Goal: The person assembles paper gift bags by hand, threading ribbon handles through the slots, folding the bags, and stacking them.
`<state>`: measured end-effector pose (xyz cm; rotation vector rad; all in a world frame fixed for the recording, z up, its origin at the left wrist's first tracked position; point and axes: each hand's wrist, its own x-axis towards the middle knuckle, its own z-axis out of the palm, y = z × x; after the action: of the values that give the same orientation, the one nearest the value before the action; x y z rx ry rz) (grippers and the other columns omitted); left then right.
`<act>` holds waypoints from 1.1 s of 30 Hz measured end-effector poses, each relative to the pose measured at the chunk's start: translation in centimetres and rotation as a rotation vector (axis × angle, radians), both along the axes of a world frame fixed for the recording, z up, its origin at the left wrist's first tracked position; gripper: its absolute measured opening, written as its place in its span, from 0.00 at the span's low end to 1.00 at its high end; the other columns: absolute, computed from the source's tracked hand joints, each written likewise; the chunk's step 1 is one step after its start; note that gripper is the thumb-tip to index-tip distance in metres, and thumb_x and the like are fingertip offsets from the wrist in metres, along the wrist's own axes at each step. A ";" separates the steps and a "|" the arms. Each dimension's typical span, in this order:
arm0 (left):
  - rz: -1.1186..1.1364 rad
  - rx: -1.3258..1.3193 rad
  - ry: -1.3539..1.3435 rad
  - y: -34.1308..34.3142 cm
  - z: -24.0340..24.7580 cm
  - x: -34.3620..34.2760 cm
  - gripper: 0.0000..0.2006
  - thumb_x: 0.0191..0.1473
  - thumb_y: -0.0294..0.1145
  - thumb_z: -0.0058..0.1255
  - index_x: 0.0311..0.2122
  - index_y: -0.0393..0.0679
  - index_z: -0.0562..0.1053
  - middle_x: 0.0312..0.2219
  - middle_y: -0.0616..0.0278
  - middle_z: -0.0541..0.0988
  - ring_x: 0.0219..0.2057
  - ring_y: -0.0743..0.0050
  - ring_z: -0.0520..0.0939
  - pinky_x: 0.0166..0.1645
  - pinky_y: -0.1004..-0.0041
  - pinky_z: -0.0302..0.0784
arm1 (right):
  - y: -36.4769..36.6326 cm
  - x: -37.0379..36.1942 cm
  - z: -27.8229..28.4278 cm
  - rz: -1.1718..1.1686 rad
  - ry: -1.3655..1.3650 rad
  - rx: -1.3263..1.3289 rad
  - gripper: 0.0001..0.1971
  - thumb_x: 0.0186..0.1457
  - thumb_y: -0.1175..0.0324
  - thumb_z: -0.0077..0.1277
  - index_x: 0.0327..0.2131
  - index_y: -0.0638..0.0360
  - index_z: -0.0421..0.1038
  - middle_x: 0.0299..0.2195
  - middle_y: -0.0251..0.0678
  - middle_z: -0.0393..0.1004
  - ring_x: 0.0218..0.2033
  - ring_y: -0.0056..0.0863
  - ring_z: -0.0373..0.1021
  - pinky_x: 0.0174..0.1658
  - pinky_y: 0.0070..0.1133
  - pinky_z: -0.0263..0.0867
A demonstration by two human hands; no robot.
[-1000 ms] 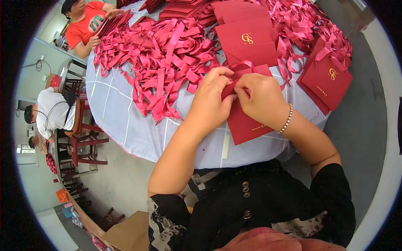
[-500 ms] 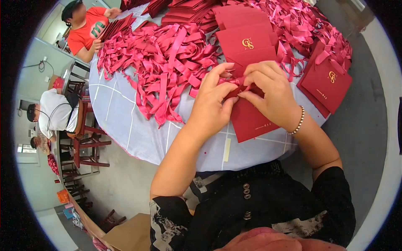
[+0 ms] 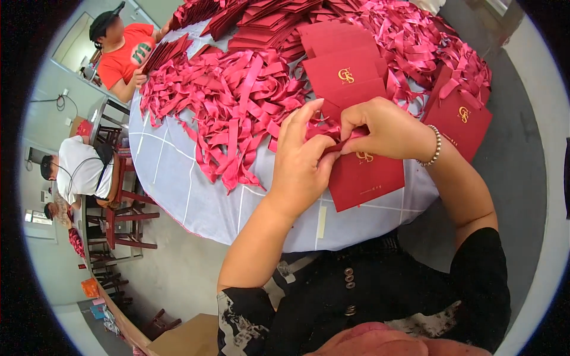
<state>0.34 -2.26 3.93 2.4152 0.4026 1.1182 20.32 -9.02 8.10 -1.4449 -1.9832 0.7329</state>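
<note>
A flat dark red paper bag point(image 3: 371, 187) with gold lettering lies near the table's front edge. Over its upper end, my left hand point(image 3: 297, 160) and my right hand point(image 3: 389, 132) meet with the fingertips almost touching. Both are closed in a pinch on a rose-red satin ribbon point(image 3: 324, 129) at the bag's top. My fingers hide how the ribbon is joined to the bag. Just beyond, more dark red bags point(image 3: 350, 59) overlap in a row. To the left of my left hand spreads a big heap of loose ribbons point(image 3: 237, 107).
A pale blue cloth with white lines covers the round table point(image 3: 172, 178). More bags with ribbons point(image 3: 460, 121) lie at the right edge; stacked bags point(image 3: 270, 29) stand at the back. Across the table, a person in an orange shirt point(image 3: 127, 56) handles bags. Stools point(image 3: 127, 216) stand left.
My right hand has turned, its wrist higher and farther right, uncovering gold lettering on the near bag. The pinch stays at the bag's top. The far person's arm reaches toward the stacks.
</note>
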 end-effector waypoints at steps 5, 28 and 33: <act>-0.020 0.046 -0.012 0.0 -0.1 0.0 0.10 0.37 0.20 0.62 0.27 0.38 0.73 0.56 0.46 0.68 0.56 0.41 0.68 0.60 0.53 0.64 | 0.1 -0.7 0.0 -0.040 -0.156 0.059 0.12 0.48 0.70 0.63 0.32 0.65 0.72 0.21 0.40 0.76 0.19 0.25 0.72 0.27 0.23 0.68; -0.010 -0.051 0.152 0.5 -0.4 -0.4 0.15 0.36 0.24 0.68 0.30 0.40 0.73 0.63 0.46 0.62 0.64 0.39 0.59 0.66 0.52 0.55 | 4.7 0.6 -2.4 -0.488 0.282 0.581 0.11 0.50 0.69 0.61 0.35 0.60 0.71 0.31 0.40 0.76 0.32 0.31 0.73 0.38 0.25 0.68; -0.009 -0.121 0.218 1.8 -1.1 -1.0 0.14 0.39 0.27 0.67 0.30 0.41 0.72 0.62 0.48 0.63 0.63 0.38 0.59 0.65 0.52 0.55 | -0.4 -1.1 -1.2 -0.028 -0.166 0.351 0.10 0.49 0.74 0.58 0.37 0.56 0.74 0.42 0.32 0.75 0.48 0.34 0.69 0.65 0.39 0.48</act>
<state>-0.62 -0.48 2.81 2.4352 0.5132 0.8044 19.19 -9.41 6.90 -1.3510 -2.0837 0.2402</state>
